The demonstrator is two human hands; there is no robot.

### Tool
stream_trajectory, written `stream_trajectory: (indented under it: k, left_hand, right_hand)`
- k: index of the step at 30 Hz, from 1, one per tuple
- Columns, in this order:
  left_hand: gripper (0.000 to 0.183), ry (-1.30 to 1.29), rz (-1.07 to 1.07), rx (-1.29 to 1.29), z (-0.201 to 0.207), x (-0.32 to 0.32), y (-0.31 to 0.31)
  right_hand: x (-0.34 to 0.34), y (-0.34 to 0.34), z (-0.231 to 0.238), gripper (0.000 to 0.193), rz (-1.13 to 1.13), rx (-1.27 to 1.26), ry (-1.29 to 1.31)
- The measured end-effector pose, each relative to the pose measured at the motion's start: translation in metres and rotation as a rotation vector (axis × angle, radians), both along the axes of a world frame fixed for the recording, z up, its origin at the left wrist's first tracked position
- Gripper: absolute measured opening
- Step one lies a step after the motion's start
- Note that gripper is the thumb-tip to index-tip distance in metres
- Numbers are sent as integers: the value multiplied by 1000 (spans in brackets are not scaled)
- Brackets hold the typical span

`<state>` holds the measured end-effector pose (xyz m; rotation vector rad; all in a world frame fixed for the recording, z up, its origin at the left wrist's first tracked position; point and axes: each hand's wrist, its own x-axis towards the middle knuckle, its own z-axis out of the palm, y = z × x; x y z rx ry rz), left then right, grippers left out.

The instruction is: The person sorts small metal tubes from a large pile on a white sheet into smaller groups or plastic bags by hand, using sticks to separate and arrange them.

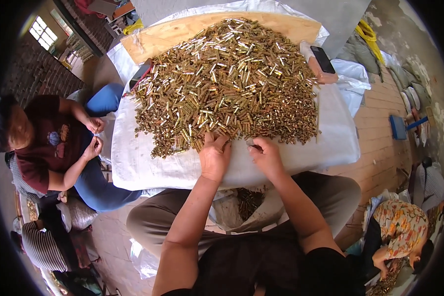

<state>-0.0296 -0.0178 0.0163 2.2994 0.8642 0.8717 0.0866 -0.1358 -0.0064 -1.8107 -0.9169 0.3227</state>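
Observation:
A large heap of small brass-coloured metal cylinders [227, 74] covers the white cloth-topped table [143, 170] before me. Smaller copper-toned bits gather along its near and right edges. My left hand [215, 157] rests at the heap's near edge, its fingers curled in among the pieces; what they hold is hidden. Just to its right, my right hand [266, 158] is closed, thumb and forefinger pinched by a small greyish thing too small to name. A narrow strip of white cloth lies between the hands.
A wooden board [148, 42] backs the heap. A dark phone [323, 59] lies on a pinkish block at the right. Below the table's edge, a pale sack [227, 209] sits between my knees. One person [49, 143] works at my left; others sit further back.

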Motion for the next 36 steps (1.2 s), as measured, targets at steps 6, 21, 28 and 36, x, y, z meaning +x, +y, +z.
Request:
stream_trajectory:
  k: [6,21,28,36]
  left_hand:
    - [14,-141,-104,-170,9,-8,-22]
    - [6,-336,-450,-881,44,-36,-95]
    - [4,-356,-432,-840,39,-39,-101]
    - [3,-286,-411,-974,39,-42,-93]
  right_hand:
    - [-3,-22,22,11,39,74,566]
    - [-31,-68,77,15,126,96,620]
    - [-35,-72,72,20,87,46,357]
    - [-29,-70,72,21,170,-22,-25]
